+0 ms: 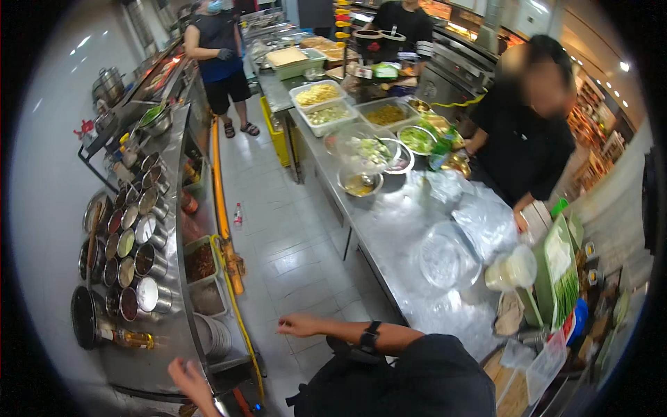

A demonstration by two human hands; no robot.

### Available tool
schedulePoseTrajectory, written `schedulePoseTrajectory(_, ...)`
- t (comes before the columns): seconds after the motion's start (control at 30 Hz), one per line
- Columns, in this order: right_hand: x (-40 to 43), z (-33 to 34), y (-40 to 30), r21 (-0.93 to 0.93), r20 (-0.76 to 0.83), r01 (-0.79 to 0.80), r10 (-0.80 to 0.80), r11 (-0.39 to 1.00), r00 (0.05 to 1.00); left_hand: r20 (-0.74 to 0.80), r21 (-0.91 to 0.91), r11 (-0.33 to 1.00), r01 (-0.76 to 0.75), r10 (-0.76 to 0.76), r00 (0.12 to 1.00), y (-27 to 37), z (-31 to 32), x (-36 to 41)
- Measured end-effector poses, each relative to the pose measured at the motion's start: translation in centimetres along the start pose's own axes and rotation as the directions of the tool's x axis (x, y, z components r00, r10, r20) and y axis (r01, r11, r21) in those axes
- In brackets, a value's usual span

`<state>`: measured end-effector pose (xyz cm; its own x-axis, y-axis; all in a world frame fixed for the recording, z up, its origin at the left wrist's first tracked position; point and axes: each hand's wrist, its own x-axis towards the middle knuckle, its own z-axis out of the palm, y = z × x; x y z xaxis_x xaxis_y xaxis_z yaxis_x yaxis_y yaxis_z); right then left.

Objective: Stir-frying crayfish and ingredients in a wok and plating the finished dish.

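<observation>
At the front edge of the left steel counter (180, 333), my left hand (190, 380) has its fingers apart and holds nothing; it looks slightly blurred. My right hand (296, 324) hangs over the aisle floor, fingers loosely curled; whether they hold anything small cannot be told. A dark strap (369, 336) is round my right forearm. On the counter near my left hand, a bottle of yellow oil (134, 340) lies beside a dark round pan (83, 318). Behind these stand rows of steel pots with sauces and powders (148, 294). Stacked plates (213, 333) sit on the shelf below.
A steel worktable (385, 229) on the right holds food tubs (325, 122), bowls, plastic bags (484, 219) and clear lids. Co-workers stand behind it (521, 125) and at the aisle's far end (216, 57). An orange pipe (219, 182), yellow hose and small bottle (238, 215) lie along the aisle.
</observation>
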<state>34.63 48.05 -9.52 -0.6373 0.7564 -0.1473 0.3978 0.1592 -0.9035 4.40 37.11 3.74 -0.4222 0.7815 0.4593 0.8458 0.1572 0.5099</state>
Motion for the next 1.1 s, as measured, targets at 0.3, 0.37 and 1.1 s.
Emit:
schedulePoseTrajectory(0.3, -1.3, -17.1, 3.5, -0.288, -0.845, -0.427, -0.017, 0.857, 0.534, 0.430, -0.173, 0.980, -0.097, 0.163, 0.888, 4.2, 19.5, 8.9)
schedulePoseTrajectory(0.37, -2.3, -18.6, 6.0, -0.351, -0.887, -0.604, -0.047, 0.715, 0.460, 0.515, -0.180, 0.984, 0.010, 0.086, 0.853, 4.1, 25.2, 10.6)
schedulePoseTrajectory(1.1, 2.9, -17.7, 8.6, 0.083, -0.907, -0.861, 0.320, -0.501, -0.273, 0.663, 0.252, 0.959, 0.131, -0.269, 0.699, -27.2, 94.8, 25.3)
